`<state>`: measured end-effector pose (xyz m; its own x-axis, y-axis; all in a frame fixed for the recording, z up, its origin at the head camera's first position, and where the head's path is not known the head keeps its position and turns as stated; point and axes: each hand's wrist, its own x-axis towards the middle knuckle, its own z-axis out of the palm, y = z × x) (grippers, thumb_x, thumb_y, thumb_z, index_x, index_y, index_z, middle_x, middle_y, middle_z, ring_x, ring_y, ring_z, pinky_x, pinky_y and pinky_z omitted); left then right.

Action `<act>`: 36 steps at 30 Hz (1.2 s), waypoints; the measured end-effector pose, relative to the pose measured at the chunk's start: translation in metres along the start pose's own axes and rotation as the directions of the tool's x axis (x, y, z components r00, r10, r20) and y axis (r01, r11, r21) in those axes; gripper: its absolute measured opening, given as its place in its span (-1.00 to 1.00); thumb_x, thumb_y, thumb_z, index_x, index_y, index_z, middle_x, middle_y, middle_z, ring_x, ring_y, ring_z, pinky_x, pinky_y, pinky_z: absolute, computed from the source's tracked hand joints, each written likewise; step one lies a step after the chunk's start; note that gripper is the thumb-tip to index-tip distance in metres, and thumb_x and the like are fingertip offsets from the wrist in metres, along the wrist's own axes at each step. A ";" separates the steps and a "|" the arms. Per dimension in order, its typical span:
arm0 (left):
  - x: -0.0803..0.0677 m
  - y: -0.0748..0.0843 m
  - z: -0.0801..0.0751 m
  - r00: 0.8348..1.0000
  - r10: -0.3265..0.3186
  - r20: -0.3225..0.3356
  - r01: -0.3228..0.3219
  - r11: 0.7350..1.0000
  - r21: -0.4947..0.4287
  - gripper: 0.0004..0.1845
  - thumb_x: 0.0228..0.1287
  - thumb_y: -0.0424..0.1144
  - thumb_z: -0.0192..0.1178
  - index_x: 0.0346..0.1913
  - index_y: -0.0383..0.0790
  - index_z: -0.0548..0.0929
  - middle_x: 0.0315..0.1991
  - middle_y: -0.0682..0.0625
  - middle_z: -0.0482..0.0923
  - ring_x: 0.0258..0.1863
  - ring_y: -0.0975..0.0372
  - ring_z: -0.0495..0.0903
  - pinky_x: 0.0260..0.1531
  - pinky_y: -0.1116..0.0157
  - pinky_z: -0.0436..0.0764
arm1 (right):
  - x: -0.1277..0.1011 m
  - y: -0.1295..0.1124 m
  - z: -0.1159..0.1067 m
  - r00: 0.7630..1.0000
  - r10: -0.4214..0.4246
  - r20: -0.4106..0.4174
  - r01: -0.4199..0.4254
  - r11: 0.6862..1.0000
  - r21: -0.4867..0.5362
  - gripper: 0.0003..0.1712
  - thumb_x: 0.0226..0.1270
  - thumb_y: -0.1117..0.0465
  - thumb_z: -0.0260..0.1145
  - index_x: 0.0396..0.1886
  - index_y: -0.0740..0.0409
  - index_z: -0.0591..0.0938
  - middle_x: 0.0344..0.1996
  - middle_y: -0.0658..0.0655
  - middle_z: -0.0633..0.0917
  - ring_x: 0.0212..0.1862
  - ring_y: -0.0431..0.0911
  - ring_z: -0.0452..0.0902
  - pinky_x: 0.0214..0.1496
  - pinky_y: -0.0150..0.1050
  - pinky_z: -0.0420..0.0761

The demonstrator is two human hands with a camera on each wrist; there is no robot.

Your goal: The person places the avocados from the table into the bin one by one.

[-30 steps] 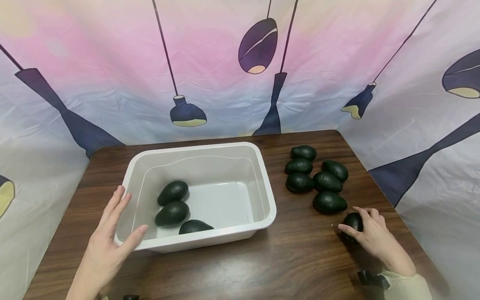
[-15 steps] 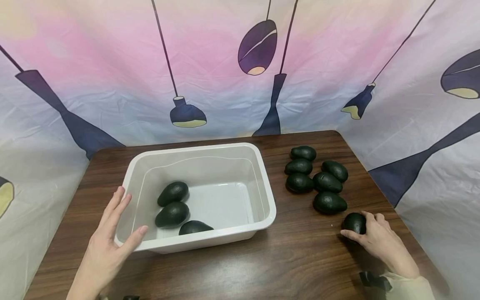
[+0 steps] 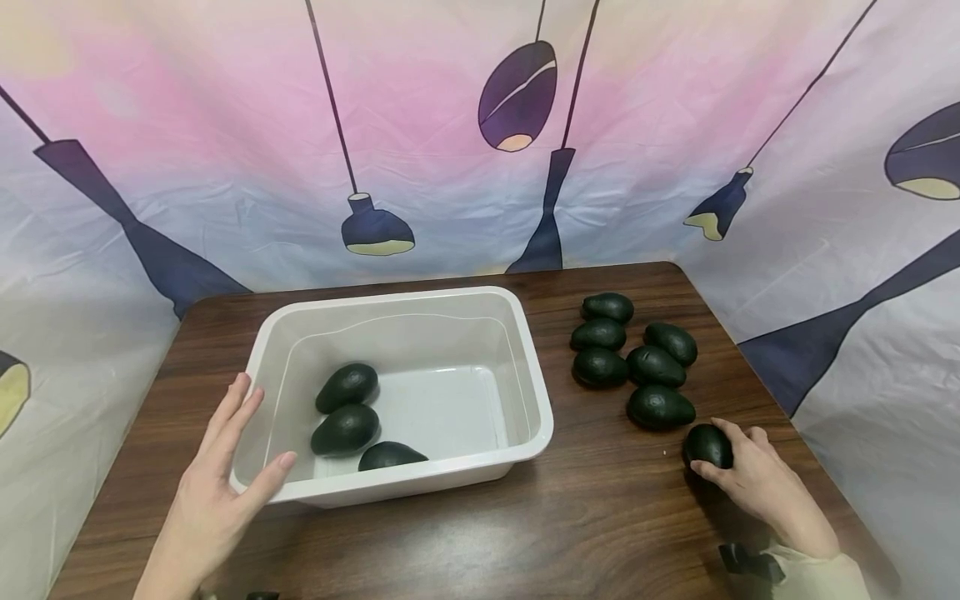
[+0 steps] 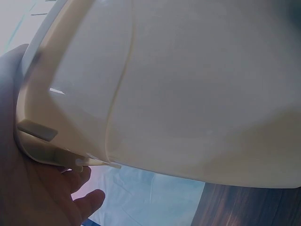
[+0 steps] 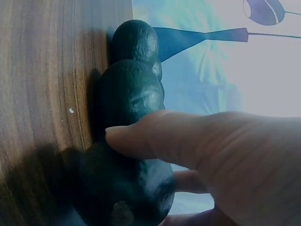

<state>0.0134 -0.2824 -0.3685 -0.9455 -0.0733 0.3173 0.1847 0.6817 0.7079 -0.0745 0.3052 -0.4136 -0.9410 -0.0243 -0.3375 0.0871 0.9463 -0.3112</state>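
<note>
- My right hand (image 3: 757,479) curls around one dark green avocado (image 3: 707,445) that sits on the wooden table (image 3: 600,533), near its right front edge and apart from the others; thumb and fingers wrap its sides, so the hand is closed in a grip on it.
- In the right wrist view my thumb (image 5: 155,136) lies across the avocado's (image 5: 122,188) upper flank, and more avocados line up behind it.
- My left hand (image 3: 217,492) rests flat, fingers straight, against the near left corner of the white plastic tub (image 3: 536,392); it steadies the tub without clasping it. The left wrist view shows only the tub's outer wall (image 4: 188,94) against my palm.
- Three avocados (image 3: 347,417) lie in the tub's left half, and a cluster of five (image 3: 637,354) sits on the table beyond my right hand, well clear of the tub.
- Handling, as I judge it: the fruit looks firm, light enough for one hand, with a matte, pebbled skin that should not slip.
- Its rounded, egg-like form will roll if set down loosely.
- Best hold, in my estimate: around the widest part, fingers opposite thumb, with modest pressure, in case the flesh bruises.
</note>
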 end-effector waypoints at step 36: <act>0.001 -0.004 0.002 1.000 -0.015 -0.010 0.015 1.000 0.009 -0.13 0.13 -0.39 0.38 0.49 0.05 0.25 0.54 0.11 -0.02 0.44 0.40 0.01 0.15 0.64 -0.01 | 0.002 -0.033 -0.017 0.895 -0.205 -0.397 0.247 0.967 0.057 -0.08 0.27 -0.09 0.37 0.48 0.17 0.21 0.07 0.41 0.30 -0.23 0.18 0.46 -0.31 0.12 0.42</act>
<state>0.0115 -0.2839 -0.3725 -0.9453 -0.0909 0.3134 0.1684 0.6869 0.7070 -0.0851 0.2795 -0.3887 -0.9895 -0.0878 0.1145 -0.1294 0.8912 -0.4347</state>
